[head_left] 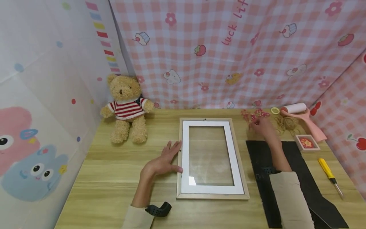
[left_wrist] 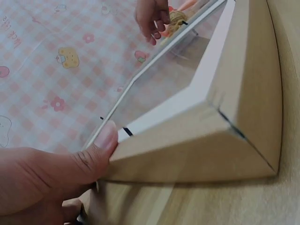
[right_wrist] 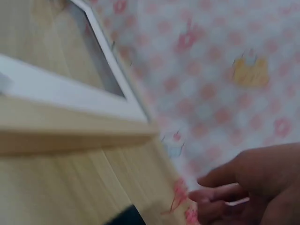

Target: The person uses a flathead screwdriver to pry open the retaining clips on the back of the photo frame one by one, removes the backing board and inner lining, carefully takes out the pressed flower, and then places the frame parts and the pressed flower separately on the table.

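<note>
A light wooden picture frame (head_left: 213, 196) with a white inner border and a clear pane lies on the table. My left hand (head_left: 161, 163) rests against its left side, fingers spread; in the left wrist view the thumb (left_wrist: 107, 137) touches the top edge. My right hand (head_left: 264, 128) is at the small pink dried flowers (head_left: 260, 113) beyond the frame's far right corner. In the right wrist view its fingers are loosely bent beside the flowers (right_wrist: 180, 188), and no grip on them shows.
A teddy bear (head_left: 127, 109) sits at the back left. Black board (head_left: 300, 187) lies under my right forearm. To the right are twine (head_left: 288, 124), a pink-handled roller (head_left: 313, 125), a yellow tape ring (head_left: 275, 110), a small framed box (head_left: 307, 143) and a yellow screwdriver (head_left: 327, 170).
</note>
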Tool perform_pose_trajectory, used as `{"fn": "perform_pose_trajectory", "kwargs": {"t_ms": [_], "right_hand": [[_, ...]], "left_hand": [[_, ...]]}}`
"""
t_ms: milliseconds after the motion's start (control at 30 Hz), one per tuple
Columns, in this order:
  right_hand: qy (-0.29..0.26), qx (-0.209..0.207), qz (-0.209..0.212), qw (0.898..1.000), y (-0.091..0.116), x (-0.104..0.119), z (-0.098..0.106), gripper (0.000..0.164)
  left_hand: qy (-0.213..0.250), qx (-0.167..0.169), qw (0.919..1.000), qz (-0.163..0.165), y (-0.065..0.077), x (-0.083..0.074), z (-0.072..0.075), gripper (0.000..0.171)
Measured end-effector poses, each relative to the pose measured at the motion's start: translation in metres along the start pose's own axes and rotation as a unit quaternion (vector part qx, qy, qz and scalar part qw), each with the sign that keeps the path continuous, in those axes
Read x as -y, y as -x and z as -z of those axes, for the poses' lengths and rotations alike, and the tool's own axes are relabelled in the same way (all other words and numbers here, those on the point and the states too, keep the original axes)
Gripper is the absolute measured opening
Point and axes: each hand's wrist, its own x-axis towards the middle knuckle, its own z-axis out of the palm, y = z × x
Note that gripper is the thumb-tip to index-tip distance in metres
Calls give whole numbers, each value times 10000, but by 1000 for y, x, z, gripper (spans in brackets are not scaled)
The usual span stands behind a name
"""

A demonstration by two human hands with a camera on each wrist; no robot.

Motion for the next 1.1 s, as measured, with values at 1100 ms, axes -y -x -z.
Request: {"fn": "perform_pose_trajectory", "kwargs": {"t_ms": [1100], "right_hand": [[-179, 1676, 450, 9847, 91, 54, -42, 48]], "left_hand": [[-3045, -3312, 8887, 887, -6, -103, -59, 56]]}}
